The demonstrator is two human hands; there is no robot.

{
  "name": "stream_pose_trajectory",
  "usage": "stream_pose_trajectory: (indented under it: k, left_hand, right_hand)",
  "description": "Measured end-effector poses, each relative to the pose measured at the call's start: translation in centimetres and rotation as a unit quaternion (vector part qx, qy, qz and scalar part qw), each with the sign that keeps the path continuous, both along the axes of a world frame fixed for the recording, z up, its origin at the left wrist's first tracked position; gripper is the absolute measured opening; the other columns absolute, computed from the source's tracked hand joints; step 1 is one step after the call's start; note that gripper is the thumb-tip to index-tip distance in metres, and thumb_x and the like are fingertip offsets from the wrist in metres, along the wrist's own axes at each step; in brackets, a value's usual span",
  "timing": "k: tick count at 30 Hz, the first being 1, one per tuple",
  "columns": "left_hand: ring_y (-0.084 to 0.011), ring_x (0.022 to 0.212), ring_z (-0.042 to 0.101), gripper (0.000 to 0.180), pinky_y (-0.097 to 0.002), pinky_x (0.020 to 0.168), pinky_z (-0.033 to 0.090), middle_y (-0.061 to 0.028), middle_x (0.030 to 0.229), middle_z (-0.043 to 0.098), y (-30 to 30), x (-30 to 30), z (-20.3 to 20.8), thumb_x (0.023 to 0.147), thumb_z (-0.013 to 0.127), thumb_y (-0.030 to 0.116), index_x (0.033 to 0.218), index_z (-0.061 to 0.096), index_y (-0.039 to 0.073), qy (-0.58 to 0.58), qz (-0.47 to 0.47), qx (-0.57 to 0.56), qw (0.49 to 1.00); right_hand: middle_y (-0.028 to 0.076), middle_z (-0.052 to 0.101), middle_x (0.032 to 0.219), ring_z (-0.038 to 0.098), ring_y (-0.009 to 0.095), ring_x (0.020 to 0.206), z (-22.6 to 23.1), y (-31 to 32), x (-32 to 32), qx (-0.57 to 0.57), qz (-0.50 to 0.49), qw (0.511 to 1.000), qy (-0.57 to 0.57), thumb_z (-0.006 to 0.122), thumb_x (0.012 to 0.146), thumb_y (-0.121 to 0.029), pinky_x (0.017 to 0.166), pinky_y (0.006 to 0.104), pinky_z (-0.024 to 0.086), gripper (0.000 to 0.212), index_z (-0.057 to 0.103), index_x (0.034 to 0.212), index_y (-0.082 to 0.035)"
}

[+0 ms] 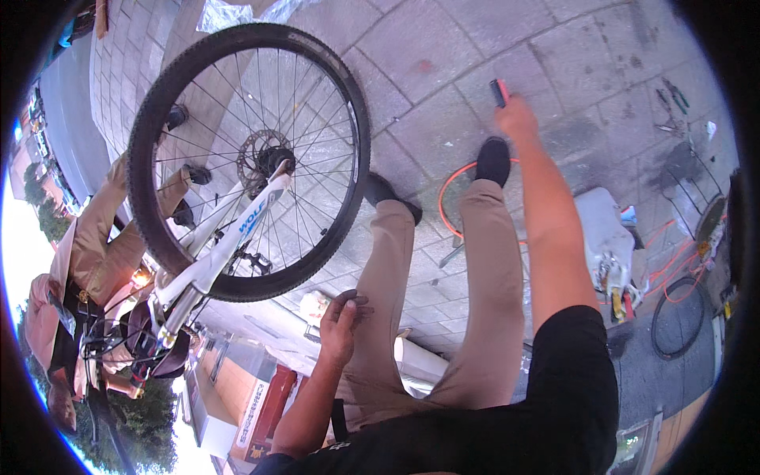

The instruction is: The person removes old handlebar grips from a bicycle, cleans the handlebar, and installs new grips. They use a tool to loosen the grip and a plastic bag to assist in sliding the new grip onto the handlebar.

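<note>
1. Nearest the camera, a black cloth T-shirt (475, 431) is seen along the lower edge of the view; its loose folds are best kept off moving parts.
2. A short red-and-black hand-held tool (500, 92) is held in the right hand (516, 119). That grip is wrapped round it, out over the grey stone-slab paving (412, 95); its exact kind cannot be told. A firm hold on it would be advisable.
3. To the left, well apart from the tool, a large black-tyred spoked bicycle wheel (360, 158) is carried at the end of a white bicycle fork (229, 245).
4. The left hand (339, 328) is held beside the left beige trouser leg (388, 269), its fingers curled, its grip narrow; whether anything is pinched there cannot be told. Since the fingertips look dark, contact with the round metal brake disc (247, 150) is best avoided.
5. A thin orange hose (445, 198) is looped by the right black shoe (493, 162); footing should be minded.
6. Toward the paving's right edge, loose metal hand tools (675, 96) are scattered, and are best kept clear of the feet.
</note>
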State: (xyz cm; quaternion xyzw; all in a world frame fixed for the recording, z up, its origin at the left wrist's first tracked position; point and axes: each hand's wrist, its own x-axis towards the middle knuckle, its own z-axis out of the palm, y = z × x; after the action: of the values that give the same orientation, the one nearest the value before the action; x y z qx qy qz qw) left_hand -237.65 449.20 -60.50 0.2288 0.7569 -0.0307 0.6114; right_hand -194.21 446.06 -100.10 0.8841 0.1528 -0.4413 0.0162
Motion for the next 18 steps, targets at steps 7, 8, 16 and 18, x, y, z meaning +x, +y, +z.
stream_pose_trajectory:
  k: [7, 8, 16, 18]
  left_hand:
    - [-0.0261, 0.109, 0.071, 0.047, -0.0394, 0.098, 0.057, -0.0163, 0.129, 0.068, 0.7, 0.0, 0.4, 0.111, 0.058, 0.024, 0.148, 0.047, -0.003, -0.014, 0.021, -0.005, 1.000]
    - [-0.0268, 0.110, 0.071, 0.050, -0.0400, 0.098, 0.057, -0.0171, 0.130, 0.067, 0.3, -0.2, 1.0, 0.111, 0.057, 0.024, 0.150, 0.043, -0.003, -0.026, 0.025, 0.003, 0.999]
    - [-0.0194, 0.106, 0.070, 0.054, -0.0365, 0.094, 0.056, -0.0120, 0.121, 0.071, 3.3, 2.8, 17.0, 0.108, 0.064, 0.034, 0.150, 0.049, 0.003, -0.052, -0.132, 0.107, 0.984]
    - [-0.0176, 0.105, 0.069, 0.055, -0.0355, 0.094, 0.055, -0.0108, 0.120, 0.071, 3.9, 3.9, 20.4, 0.107, 0.066, 0.033, 0.149, 0.050, 0.002, -0.121, -0.143, 0.200, 0.962]
  right_hand:
    - [0.029, 0.054, 0.147, 0.060, 0.048, 0.129, -1.3, -3.1, -0.7, 0.049, 0.044, 0.997, -0.041, 0.068, 0.092, -0.025, 0.111, 0.0554, 0.049, 0.055, 0.053, 0.139, -0.002]
    - [0.029, 0.052, 0.149, 0.059, 0.049, 0.129, 0.7, -3.3, -1.6, 0.064, 0.066, 0.995, -0.038, 0.069, 0.092, -0.025, 0.111, 0.0559, 0.048, 0.057, 0.051, 0.141, -0.002]
    - [0.026, 0.075, 0.110, 0.073, 0.035, 0.093, 22.6, -12.4, -8.8, 0.197, -0.025, 0.965, 0.172, 0.063, 0.099, -0.023, 0.086, 0.0468, 0.056, 0.038, 0.071, 0.128, 0.001]
    - [0.027, 0.074, 0.105, 0.071, 0.036, 0.085, 24.1, -14.1, -8.1, 0.128, 0.072, 0.983, 0.113, 0.065, 0.097, -0.023, 0.084, 0.0492, 0.056, 0.039, 0.071, 0.126, 0.002]
